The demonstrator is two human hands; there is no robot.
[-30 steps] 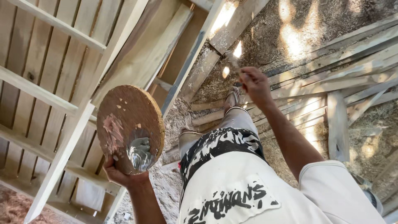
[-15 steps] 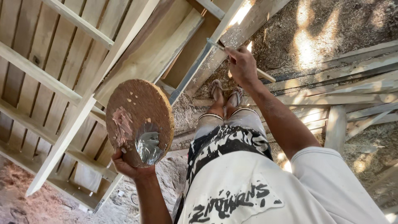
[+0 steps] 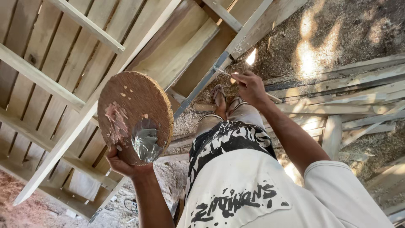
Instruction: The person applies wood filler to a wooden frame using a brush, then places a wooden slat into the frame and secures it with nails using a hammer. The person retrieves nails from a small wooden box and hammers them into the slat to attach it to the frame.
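Round wooden board (image 3: 135,116), held tilted on edge at nine o'clock of the view, gripped from below at its six o'clock rim. Brown, rough face smeared pinkish-white toward nine o'clock, with a glossy grey blob of putty (image 3: 146,144) near five o'clock. Thin putty knife (image 3: 225,72), pale, slanting toward eleven o'clock, tip touching a grey frame edge.

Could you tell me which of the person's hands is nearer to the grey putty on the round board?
Left. The left hand grips the round board at its lower edge, just below the grey putty. The right hand is far off, holding a thin tool against the wooden frame.
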